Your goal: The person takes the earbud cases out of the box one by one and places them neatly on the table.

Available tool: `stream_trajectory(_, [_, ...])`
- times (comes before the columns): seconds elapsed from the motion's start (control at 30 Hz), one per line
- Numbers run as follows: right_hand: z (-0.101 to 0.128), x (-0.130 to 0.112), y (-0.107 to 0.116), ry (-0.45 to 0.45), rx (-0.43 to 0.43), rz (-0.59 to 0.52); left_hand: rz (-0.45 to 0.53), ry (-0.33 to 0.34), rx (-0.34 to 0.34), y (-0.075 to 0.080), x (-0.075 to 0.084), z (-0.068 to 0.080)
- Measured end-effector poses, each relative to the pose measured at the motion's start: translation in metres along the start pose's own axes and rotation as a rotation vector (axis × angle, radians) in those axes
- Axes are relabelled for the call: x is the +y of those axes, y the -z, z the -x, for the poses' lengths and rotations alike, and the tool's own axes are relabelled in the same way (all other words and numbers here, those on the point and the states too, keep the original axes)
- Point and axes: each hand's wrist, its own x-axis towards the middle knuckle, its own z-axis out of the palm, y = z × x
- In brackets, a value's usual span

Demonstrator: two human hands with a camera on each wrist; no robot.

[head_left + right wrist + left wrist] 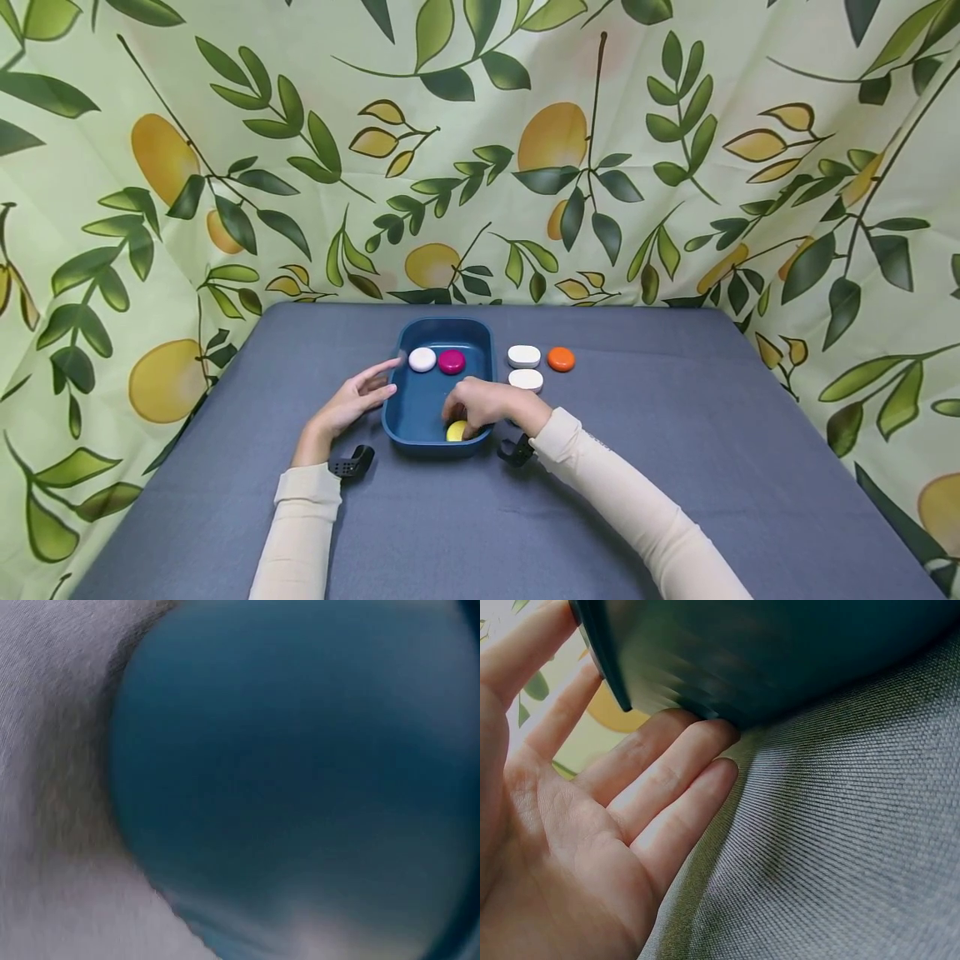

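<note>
A blue rectangular container [442, 446] with rounded corners stands on the table. Inside it, at the far end, lie a white round piece [422, 359] and a magenta round piece [452, 361]. My right hand [480, 402] reaches in over the right wall, and its fingers pinch a yellow round piece [456, 431] at the near end; part of that piece is hidden. At the left wall, my left hand [352, 404] touches the container, its fingers loosely extended; the left wrist view shows the palm [577, 832] and fingertips against the outer side. Only the container's wall [285, 750] fills the right wrist view.
To the right of the container lie two white oval pieces, the farther white oval [523, 357] and the nearer white oval [526, 381]. Beside them sits an orange round piece [561, 359]. A leaf-patterned cloth [465, 208] hangs behind the grey table [645, 433].
</note>
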Motion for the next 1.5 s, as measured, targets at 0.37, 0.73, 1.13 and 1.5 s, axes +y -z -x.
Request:
stream_trajectory(0.37, [-0.024, -0.005, -0.015, -0.044, 0.194, -0.267, 0.002, -0.016, -0.012, 0.0, -0.001, -0.001])
stream_trajectory(0.73, [-0.022, -0.003, -0.014, -0.026, 0.078, -0.199, -0.016, -0.012, -0.004, 0.0, 0.002, 0.0])
stream_trajectory(1.13, [-0.022, -0.004, -0.015, 0.01, 0.122, -0.112, 0.002, -0.021, -0.019, 0.001, -0.001, 0.0])
stream_trajectory(1.5, [-0.016, -0.004, -0.013, 0.002, 0.288, -0.305, 0.012, 0.0, -0.008, 0.0, 0.001, 0.0])
